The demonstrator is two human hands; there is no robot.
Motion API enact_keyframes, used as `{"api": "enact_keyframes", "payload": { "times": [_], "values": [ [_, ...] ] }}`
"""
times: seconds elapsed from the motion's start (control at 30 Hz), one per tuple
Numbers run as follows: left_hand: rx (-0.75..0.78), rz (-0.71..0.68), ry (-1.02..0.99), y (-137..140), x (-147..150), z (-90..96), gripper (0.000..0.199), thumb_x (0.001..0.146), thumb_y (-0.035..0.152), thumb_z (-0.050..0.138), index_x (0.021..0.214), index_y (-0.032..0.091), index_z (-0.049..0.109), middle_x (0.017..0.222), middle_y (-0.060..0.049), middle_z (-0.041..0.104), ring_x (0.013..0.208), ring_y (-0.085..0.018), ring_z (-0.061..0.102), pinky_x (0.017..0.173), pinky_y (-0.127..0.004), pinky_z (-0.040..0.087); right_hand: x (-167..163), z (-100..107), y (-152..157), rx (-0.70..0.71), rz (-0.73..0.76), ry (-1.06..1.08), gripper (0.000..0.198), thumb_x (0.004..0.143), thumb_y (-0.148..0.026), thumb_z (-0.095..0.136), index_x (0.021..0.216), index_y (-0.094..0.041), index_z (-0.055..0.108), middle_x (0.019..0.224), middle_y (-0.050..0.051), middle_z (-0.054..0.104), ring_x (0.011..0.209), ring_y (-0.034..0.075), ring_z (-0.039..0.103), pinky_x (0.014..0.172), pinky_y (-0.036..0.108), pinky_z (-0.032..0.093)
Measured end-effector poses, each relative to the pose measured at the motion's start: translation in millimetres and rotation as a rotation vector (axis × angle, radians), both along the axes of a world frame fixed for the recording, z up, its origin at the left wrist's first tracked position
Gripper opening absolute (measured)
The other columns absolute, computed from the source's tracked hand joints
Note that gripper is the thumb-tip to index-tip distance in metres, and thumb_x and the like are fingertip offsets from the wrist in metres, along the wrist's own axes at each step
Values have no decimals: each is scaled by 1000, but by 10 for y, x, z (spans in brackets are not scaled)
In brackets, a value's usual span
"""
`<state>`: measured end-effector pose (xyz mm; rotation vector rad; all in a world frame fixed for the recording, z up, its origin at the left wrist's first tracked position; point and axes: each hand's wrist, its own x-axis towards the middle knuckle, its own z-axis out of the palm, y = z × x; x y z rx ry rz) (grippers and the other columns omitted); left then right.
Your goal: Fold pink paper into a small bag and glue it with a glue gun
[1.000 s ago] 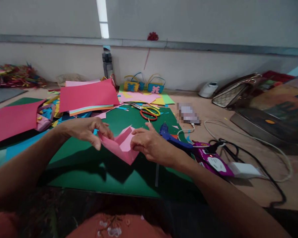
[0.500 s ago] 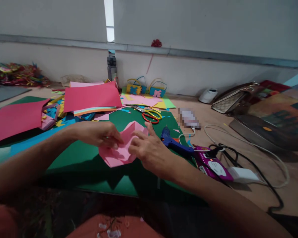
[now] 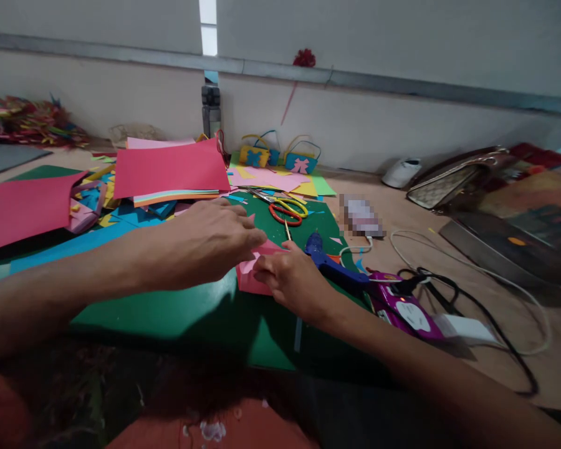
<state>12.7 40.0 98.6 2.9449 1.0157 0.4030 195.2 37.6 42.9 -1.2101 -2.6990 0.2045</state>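
A folded piece of pink paper [image 3: 250, 284] stands low over the green board [image 3: 187, 315], much of it hidden by my hands. My left hand [image 3: 217, 240] reaches over its far left side, fingers bent down and closed at its edge; their tips are partly hidden. On the near right side, my right hand [image 3: 299, 277] pinches the paper between thumb and curled fingers. Just beyond lie scissors with red and yellow handles [image 3: 287, 212]. A blue glue gun [image 3: 334, 265] rests right of my right hand.
Behind my left arm are red sheets [image 3: 168, 168] on a paper stack and a box of scraps [image 3: 91, 199]. Small paper bags [image 3: 302, 163] stand by the wall. A purple power strip [image 3: 402, 305], cables, a phone [image 3: 361, 215] and a handbag [image 3: 444, 181] occupy the right.
The pink paper has moved right and been turned, its open inside now mostly covered. My left hand has shifted right, over its far side. My right hand now grips its near side.
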Motion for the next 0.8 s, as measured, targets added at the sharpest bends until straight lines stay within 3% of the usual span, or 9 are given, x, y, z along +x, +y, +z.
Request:
{"api": "enact_keyframes", "payload": {
  "times": [0.07,0.13,0.23,0.33,0.5,0.8],
  "values": [
    [188,69,56,-170,40,-71,23,82,15,39,87,17,62,75,-7,63,74,-20,58,70,-32,44,-15,-27,-16,-12,-3,42,18,78,-8,48,70,-18,61,63,0,62,59,13,50,86,38,29],
    [272,89,76,-323,81,-198,26,83,14,36,94,17,59,84,-9,65,71,-18,59,61,-29,45,-35,-37,-56,-24,6,65,18,76,-6,47,69,-17,59,62,0,61,58,12,49,86,39,29],
    [273,93,111,-432,104,-416,37,79,9,37,114,15,49,98,-12,65,70,-17,62,50,-24,44,-33,13,-110,-72,36,100,19,75,-3,45,69,-17,57,66,0,62,58,12,48,81,35,32],
    [244,154,173,-397,78,-568,55,75,5,38,128,16,34,107,-12,63,70,-17,64,42,-21,39,55,125,-120,-106,-6,169,22,84,-10,41,72,-17,58,69,1,63,58,12,48,71,30,33],
    [199,139,272,-335,51,-673,60,70,2,41,128,15,36,112,-13,62,65,-17,65,40,-22,39,295,216,-146,-86,-100,191,23,89,-18,40,80,-20,61,79,1,67,69,14,56,72,30,34],
    [248,63,257,-385,48,-781,47,75,2,36,121,11,46,101,-14,65,63,-15,64,47,-22,46,461,20,-297,23,-121,137,14,84,-16,51,94,-18,60,90,5,70,83,19,61,89,40,33]
  ]
}}
